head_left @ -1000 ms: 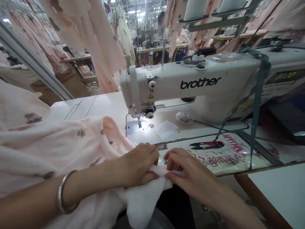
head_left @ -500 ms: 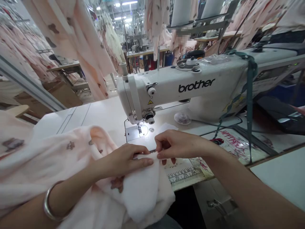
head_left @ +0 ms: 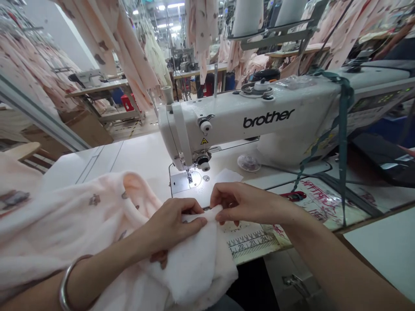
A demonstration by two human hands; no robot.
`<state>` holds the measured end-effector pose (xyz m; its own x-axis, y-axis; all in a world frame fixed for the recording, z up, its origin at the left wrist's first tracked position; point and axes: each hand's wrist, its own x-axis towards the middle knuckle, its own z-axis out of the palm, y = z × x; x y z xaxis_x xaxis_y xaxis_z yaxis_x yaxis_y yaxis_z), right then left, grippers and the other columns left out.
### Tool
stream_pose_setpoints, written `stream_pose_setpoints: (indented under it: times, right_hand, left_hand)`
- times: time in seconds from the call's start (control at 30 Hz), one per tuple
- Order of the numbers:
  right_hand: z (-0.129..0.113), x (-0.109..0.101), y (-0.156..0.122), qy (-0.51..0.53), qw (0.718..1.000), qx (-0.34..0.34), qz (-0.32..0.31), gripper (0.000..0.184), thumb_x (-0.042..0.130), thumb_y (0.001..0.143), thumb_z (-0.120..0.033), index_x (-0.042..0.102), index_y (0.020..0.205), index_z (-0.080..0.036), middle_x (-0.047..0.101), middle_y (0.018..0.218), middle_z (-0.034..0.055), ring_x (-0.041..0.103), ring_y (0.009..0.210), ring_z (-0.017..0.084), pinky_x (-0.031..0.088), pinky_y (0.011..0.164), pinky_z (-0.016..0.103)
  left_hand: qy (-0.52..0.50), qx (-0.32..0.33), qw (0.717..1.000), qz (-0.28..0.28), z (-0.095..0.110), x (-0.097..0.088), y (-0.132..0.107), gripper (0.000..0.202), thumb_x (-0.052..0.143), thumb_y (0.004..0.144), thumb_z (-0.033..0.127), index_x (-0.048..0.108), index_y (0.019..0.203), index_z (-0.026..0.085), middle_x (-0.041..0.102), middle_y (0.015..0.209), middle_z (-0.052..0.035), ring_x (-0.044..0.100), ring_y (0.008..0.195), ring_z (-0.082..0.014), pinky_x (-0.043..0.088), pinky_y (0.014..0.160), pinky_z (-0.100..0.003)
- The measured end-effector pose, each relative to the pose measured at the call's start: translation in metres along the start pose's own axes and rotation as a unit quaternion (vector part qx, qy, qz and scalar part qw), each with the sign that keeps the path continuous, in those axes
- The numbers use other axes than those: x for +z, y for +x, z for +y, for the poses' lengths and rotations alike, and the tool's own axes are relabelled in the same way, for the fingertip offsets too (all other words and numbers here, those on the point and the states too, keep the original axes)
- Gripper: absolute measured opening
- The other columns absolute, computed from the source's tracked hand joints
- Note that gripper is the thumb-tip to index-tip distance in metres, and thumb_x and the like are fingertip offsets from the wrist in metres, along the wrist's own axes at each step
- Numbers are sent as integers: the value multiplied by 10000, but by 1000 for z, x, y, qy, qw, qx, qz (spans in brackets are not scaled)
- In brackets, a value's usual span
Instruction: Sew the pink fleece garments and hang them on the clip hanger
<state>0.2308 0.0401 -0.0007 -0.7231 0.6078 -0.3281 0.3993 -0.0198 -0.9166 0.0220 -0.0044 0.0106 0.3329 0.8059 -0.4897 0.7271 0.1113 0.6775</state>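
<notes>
Pale pink fleece fabric point(head_left: 194, 263) with brown printed figures drapes over the table's left front and down its edge. My left hand point(head_left: 178, 222) pinches the upper edge of this fabric between thumb and fingers. Close beside it, my right hand point(head_left: 240, 203) grips the corner of the same edge, its fingers curled. Both hands are just in front of the sewing machine point(head_left: 227, 119), short of the lit presser foot point(head_left: 189, 176). The fabric edge lies apart from the needle. Part of the fabric is hidden beneath my left forearm.
On the table lie a clear dish point(head_left: 249, 163), a white scrap point(head_left: 229, 176), red thread snips point(head_left: 293, 196) and a printed ruler point(head_left: 251, 244). A green strap point(head_left: 343, 129) hangs from the machine. Thread cones point(head_left: 248, 17) stand behind; pink garments point(head_left: 126, 47) hang at the left.
My right fingers have closed further on the fabric corner, which now rises slightly between the hands. The hanging garments at the back have shifted in view, and the strap sits a little further right.
</notes>
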Motion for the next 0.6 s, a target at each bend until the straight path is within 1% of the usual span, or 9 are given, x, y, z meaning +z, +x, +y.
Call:
stream_pose_setpoints:
  times: [0.07, 0.1, 0.17, 0.23, 0.33, 0.37, 0.5, 0.53, 0.6]
  right_hand:
    - [-1, 1, -4, -37, 999, -12, 19, 328, 675, 727, -291, 563, 1021, -197, 586, 809, -13, 550, 711, 118, 430, 575, 212]
    - [-2, 3, -5, -58, 998, -14, 26, 328, 683, 728, -302, 580, 1024, -206, 583, 808, -19, 549, 726, 119, 417, 588, 213]
    - [-1, 7, -7, -81, 996, -3, 33, 218, 656, 757, -310, 617, 944, -205, 585, 743, -28, 563, 707, 123, 400, 587, 219]
    - [2, 12, -8, -71, 996, 15, 42, 125, 605, 794, -306, 618, 849, -194, 576, 663, -34, 570, 638, 121, 397, 557, 223]
    - [9, 19, -4, -49, 996, 38, 66, 124, 579, 806, -311, 602, 807, -190, 574, 615, -33, 570, 603, 123, 405, 544, 223]
    - [11, 19, -1, -47, 995, 44, 71, 128, 575, 806, -314, 600, 806, -189, 577, 608, -31, 570, 599, 125, 404, 538, 222]
    - [11, 8, 24, -50, 995, 71, 50, 151, 553, 798, -319, 594, 823, -175, 630, 663, 1, 597, 617, 133, 410, 524, 216]
    - [8, 4, 33, -56, 994, 80, 40, 152, 557, 786, -318, 592, 818, -174, 637, 676, 7, 601, 618, 135, 417, 523, 216]
    - [2, -6, 52, -77, 991, 99, 35, 142, 580, 750, -318, 591, 774, -179, 631, 657, 5, 591, 588, 137, 424, 515, 225]
  left_hand:
    - [-25, -20, 999, -9, 1, 1, 0, 276, 490, 820, 447, 583, 900, 200, 498, 589, 52, 379, 316, -59, 271, 287, -170]
    - [-33, -17, 999, -6, 0, 1, -1, 271, 499, 813, 445, 582, 892, 200, 484, 579, 54, 379, 312, -60, 260, 272, -162]
    - [-43, -12, 999, 5, -2, 2, -2, 269, 518, 801, 447, 587, 878, 199, 467, 574, 54, 386, 312, -59, 251, 259, -151]
    - [-62, -34, 997, -10, -6, 2, -2, 312, 524, 792, 486, 593, 915, 207, 468, 578, 52, 396, 296, -65, 243, 256, -155]
    - [-103, -70, 991, -54, -16, 3, 1, 435, 511, 776, 586, 587, 1013, 229, 526, 596, 34, 417, 287, -82, 235, 272, -168]
    - [-108, -69, 990, -54, -20, 3, 4, 453, 515, 768, 600, 592, 1012, 227, 555, 613, 21, 435, 311, -87, 251, 288, -172]
    - [-84, -42, 995, 29, -29, -5, 25, 347, 558, 745, 518, 625, 832, 188, 601, 647, -1, 484, 411, -91, 331, 376, -186]
    - [-75, -49, 995, 44, -30, -9, 31, 335, 560, 736, 506, 620, 813, 186, 586, 616, 6, 471, 396, -93, 329, 380, -194]
    - [-58, -88, 993, 50, -29, -18, 43, 345, 541, 719, 523, 594, 779, 187, 513, 516, 29, 420, 336, -103, 298, 362, -218]
